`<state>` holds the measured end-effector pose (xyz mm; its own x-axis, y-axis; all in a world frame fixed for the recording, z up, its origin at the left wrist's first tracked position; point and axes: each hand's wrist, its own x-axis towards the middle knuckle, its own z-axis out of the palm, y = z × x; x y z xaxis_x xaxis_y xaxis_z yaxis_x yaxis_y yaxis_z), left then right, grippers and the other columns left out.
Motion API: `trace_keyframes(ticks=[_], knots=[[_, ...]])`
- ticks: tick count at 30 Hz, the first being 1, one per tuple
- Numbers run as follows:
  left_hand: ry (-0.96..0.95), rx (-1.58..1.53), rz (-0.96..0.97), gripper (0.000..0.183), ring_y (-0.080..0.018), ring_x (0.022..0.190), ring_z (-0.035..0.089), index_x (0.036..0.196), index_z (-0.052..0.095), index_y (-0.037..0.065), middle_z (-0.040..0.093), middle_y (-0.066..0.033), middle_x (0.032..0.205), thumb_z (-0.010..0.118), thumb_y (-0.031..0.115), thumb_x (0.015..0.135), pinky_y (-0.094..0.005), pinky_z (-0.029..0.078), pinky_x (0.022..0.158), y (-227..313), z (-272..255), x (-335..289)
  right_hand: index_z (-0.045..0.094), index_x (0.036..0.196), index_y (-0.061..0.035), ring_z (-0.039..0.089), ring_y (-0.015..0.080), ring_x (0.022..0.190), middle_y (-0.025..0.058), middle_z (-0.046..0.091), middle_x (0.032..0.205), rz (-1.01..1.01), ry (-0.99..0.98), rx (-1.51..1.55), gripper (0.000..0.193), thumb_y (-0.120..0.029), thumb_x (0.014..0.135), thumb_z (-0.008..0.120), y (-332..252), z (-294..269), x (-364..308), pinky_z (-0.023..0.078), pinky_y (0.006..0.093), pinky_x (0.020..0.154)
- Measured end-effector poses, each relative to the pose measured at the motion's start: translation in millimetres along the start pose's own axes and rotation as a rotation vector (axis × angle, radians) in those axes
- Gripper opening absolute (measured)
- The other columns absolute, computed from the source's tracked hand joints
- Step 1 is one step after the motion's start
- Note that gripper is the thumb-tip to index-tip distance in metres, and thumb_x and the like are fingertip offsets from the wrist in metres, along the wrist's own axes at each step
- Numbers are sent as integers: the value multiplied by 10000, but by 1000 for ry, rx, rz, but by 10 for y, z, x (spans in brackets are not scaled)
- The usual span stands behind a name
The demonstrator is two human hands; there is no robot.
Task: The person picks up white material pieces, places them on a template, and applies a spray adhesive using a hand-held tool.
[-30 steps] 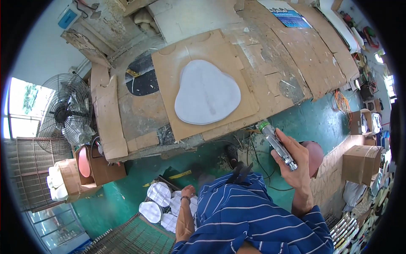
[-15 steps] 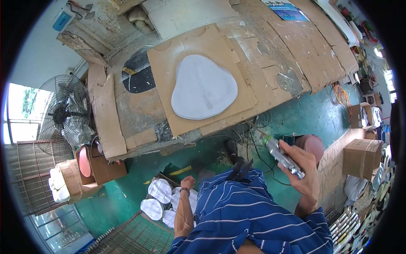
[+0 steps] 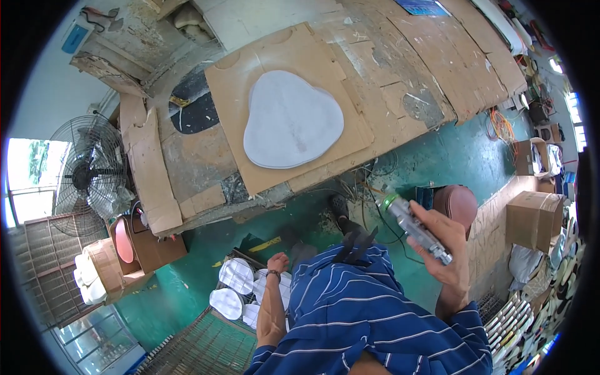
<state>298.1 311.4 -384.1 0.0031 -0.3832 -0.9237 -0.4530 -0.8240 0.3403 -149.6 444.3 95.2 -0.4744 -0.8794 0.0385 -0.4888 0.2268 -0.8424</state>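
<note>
My right hand [image 3: 447,240] is raised at my right side and grips a metal spray gun [image 3: 412,226] with a green tip, pointed up and to the left. My left hand [image 3: 277,262] hangs low at my left side, fingers curled, just above a wire basket [image 3: 228,259] of white heart-shaped foam pieces [image 3: 237,275]; whether it touches one I cannot tell. On the workbench ahead lies a large grey-white rounded foam pad [image 3: 290,119] on a sheet of cardboard [image 3: 278,59].
The cardboard-covered workbench [image 3: 400,81] runs across the top. A standing fan [image 3: 87,178] is at left, near stacked white pieces [image 3: 87,278]. A brown round stool [image 3: 459,203] and cardboard boxes [image 3: 534,219] sit at right. Cables [image 3: 369,194] trail on the green floor.
My right hand with the spray gun has dropped lower and away from the bench. The view has shifted, so the bench and pad sit higher in the picture.
</note>
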Motion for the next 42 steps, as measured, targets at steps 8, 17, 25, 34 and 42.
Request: trace_keyframes(ticks=[8,17,25,34,42], knots=[[-45,50,72,409,-204,885,701,1313,603,57,712,-76,1033,672,192,933,-378,580,734,185,-15,12,610,1327,6,640,307,728,180,643,876,87,-140,-88,629,50,711,727,7,-232,-201,487,324,673],[57,-184,793,258,-101,754,610,1220,649,30,657,-13,883,633,89,970,-242,507,636,1491,577,-18,618,1324,-11,675,293,815,191,685,984,155,64,-110,599,49,736,715,193,-111,-317,509,326,729],[670,214,984,356,-216,867,661,1197,689,84,694,-83,985,735,203,864,-346,532,790,3080,1078,30,613,1332,-13,633,313,728,185,643,877,168,25,20,674,70,668,696,64,33,-191,487,333,673],[763,628,917,377,-262,920,652,1138,710,97,651,-93,980,764,216,785,-392,528,849,3477,1282,-163,626,1296,40,668,261,810,190,686,979,304,40,12,525,-62,791,728,189,-332,-405,500,331,765],[356,-465,703,233,-283,901,669,1090,617,30,646,-125,975,683,75,871,-434,609,804,3535,1428,205,596,1347,20,656,276,759,179,662,923,110,111,39,619,-5,746,742,352,-272,-290,495,312,703]])
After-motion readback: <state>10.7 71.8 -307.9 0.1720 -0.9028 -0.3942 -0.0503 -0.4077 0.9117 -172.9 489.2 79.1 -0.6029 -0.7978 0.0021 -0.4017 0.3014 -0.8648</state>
